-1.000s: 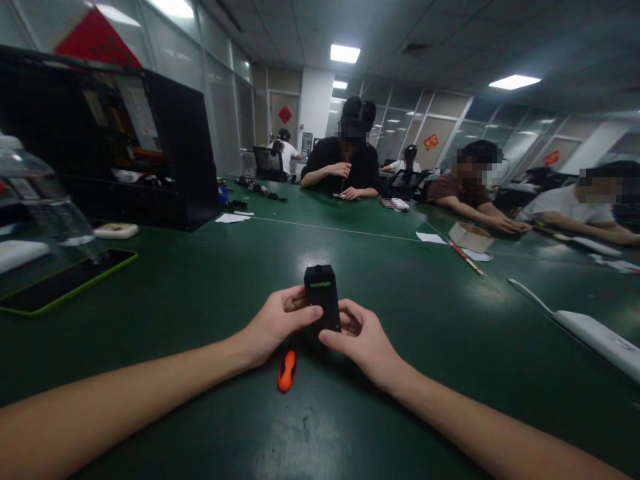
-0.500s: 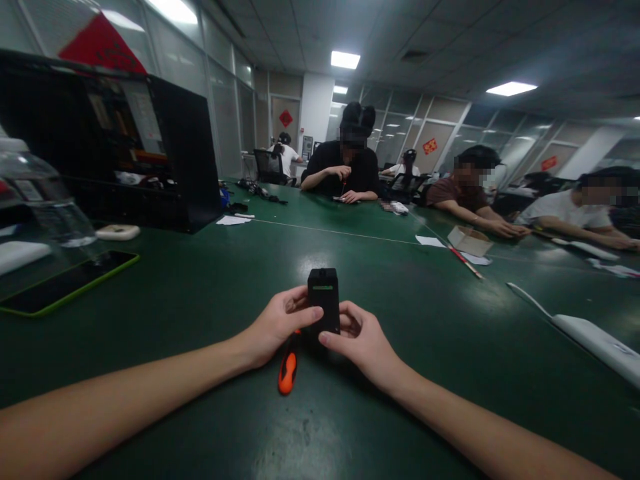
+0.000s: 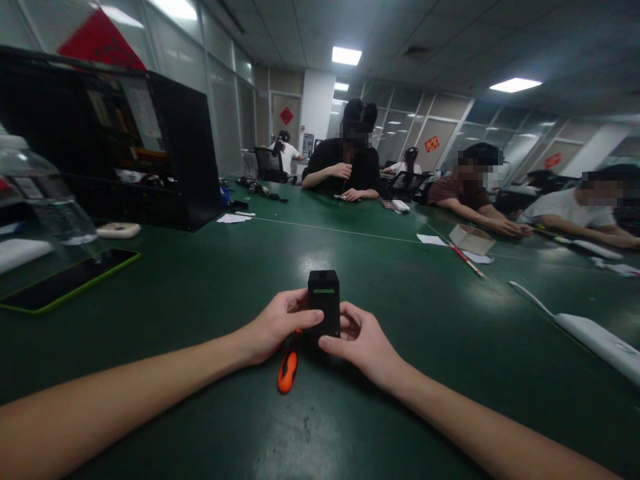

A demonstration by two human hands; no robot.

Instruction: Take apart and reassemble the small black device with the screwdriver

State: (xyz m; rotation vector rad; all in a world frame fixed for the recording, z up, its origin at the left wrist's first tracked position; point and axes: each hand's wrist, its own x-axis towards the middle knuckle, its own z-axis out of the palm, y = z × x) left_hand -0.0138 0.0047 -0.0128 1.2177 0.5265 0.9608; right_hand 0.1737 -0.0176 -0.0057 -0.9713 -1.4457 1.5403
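Note:
A black box-shaped device stands upright between my two hands, with a narrow green strip near its top and a small knob on its upper end. My left hand grips its left side, thumb across the front. On the lower right, my right hand closes round it, thumb at the bottom front corner. The fingers behind the device are partly hidden. An orange-and-black handled tool lies on the table just below my left hand; its far end is hidden by that hand.
On the green table, a phone with a green edge, a clear bottle and an open black case are at left. A white power strip lies right, a small cardboard box farther back. Several people sit around.
The view has shifted very slightly. Both hands keep the same hold on the black device, and the orange-handled tool lies where it was.

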